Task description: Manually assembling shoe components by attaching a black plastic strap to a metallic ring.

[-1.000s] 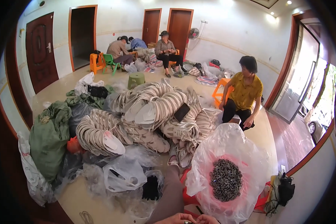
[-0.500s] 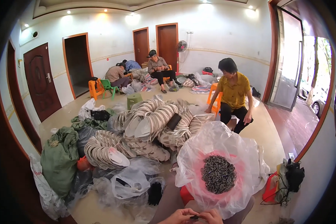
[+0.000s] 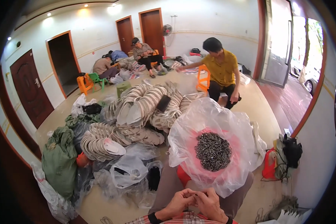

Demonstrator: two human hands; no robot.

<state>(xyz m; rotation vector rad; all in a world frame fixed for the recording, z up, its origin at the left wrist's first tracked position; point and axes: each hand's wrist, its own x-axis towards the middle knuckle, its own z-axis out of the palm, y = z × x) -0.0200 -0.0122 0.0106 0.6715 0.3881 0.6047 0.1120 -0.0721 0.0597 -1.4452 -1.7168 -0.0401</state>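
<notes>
At the lower edge, above my lap, my left hand (image 3: 179, 202) and my right hand (image 3: 209, 204) meet with thumbs and fingertips pinched together. Whatever sits between the fingertips is too small and covered to make out. Just beyond them, a red basin lined with a clear plastic bag (image 3: 183, 149) rests by my knees. Inside lies a heap of small dark metal buckles or rings (image 3: 213, 151). Neither hand touches the heap.
Bundles of beige strappy shoe pieces (image 3: 138, 108) are piled ahead, with plastic bags (image 3: 128, 171) and a green sack (image 3: 59, 164) to the left. A person in yellow (image 3: 224, 71) sits by an orange chair (image 3: 203, 79); others sit farther back. A red bag (image 3: 269, 164) stands right.
The view has tilted down, so more of my hands and forearms shows. The small dark piece between my fingertips no longer shows. The person in yellow now reaches an arm out leftward.
</notes>
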